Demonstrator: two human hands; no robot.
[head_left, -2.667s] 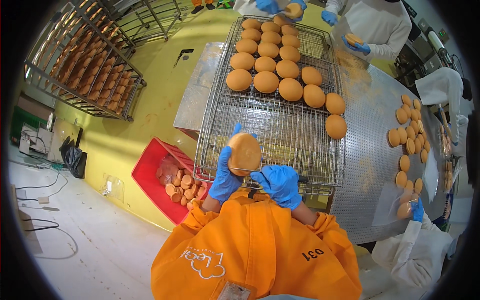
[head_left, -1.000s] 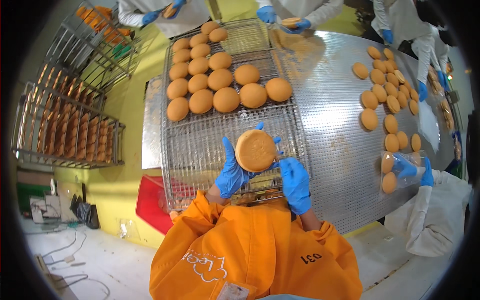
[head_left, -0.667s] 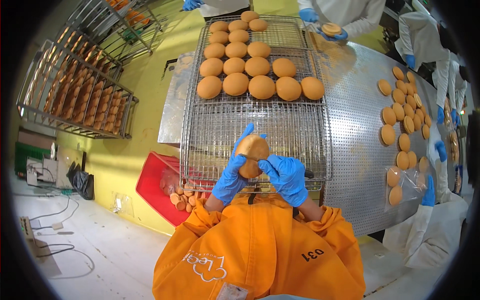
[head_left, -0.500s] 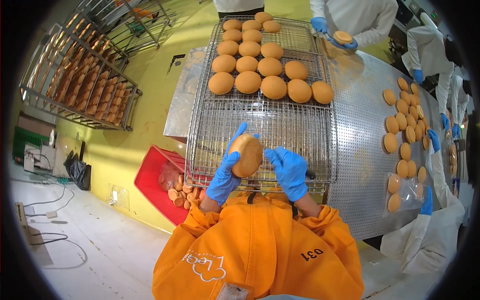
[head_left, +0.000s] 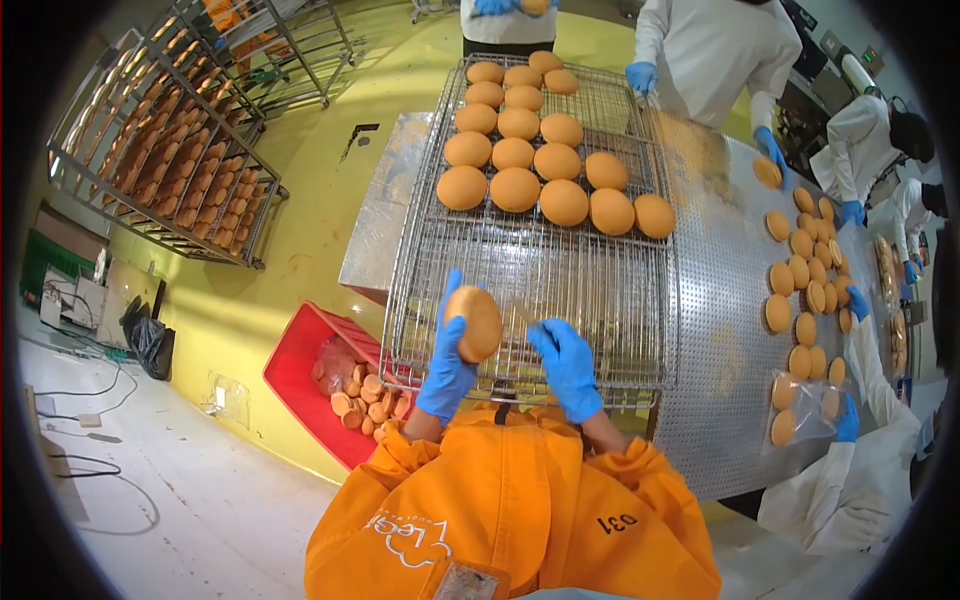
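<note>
My left hand point(head_left: 447, 372), in a blue glove, holds a round golden-brown cake point(head_left: 474, 325) up on its edge, thumb on one side and fingers behind it. My right hand point(head_left: 566, 366), also gloved, is closed around a thin-bladed knife point(head_left: 522, 311), whose blade points toward the cake without touching it. Both hands are above the near half of a wire rack point(head_left: 520, 245). On the rack's far half, similar cakes point(head_left: 564, 202) lie in rows.
A red crate point(head_left: 300, 375) with cake pieces point(head_left: 365, 395) stands at my left. On the right, a perforated metal table point(head_left: 715, 330) carries more cakes, with co-workers around it. A loaded rack trolley point(head_left: 165, 180) stands far left.
The blade has come into sight, and my right hand has moved slightly left and down. The held cake has shifted left. A co-worker's cake has moved over to the metal table.
</note>
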